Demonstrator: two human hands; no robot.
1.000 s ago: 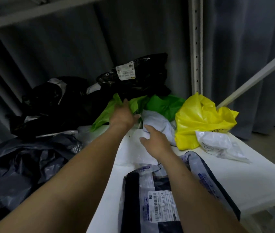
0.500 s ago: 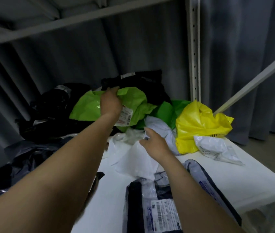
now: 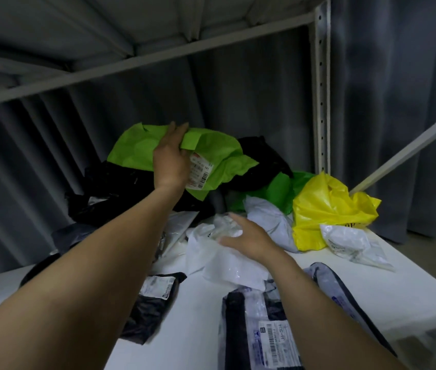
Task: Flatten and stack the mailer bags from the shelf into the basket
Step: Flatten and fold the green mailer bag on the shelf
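My left hand [image 3: 171, 159] grips a crumpled lime-green mailer bag [image 3: 136, 150] with a white barcode label and holds it up above the pile on the shelf. My right hand [image 3: 248, 237] hovers with relaxed fingers over a crumpled white mailer bag [image 3: 222, 265], holding nothing. A darker green bag [image 3: 278, 190], a yellow bag [image 3: 321, 209] and a pale grey bag [image 3: 267, 220] lie behind it. No basket is in view.
Black mailer bags [image 3: 99, 193] are heaped at the back left of the white shelf board [image 3: 358, 287]. A grey-and-black labelled bag [image 3: 267, 335] lies near me, a clear one [image 3: 353, 244] at the right. The shelf post [image 3: 321, 84] and the upper shelf [image 3: 131, 65] frame the space.
My left hand has pulled the lime-green bag out of the pile and raised it. My right hand has let go of the white bag and opened above it.
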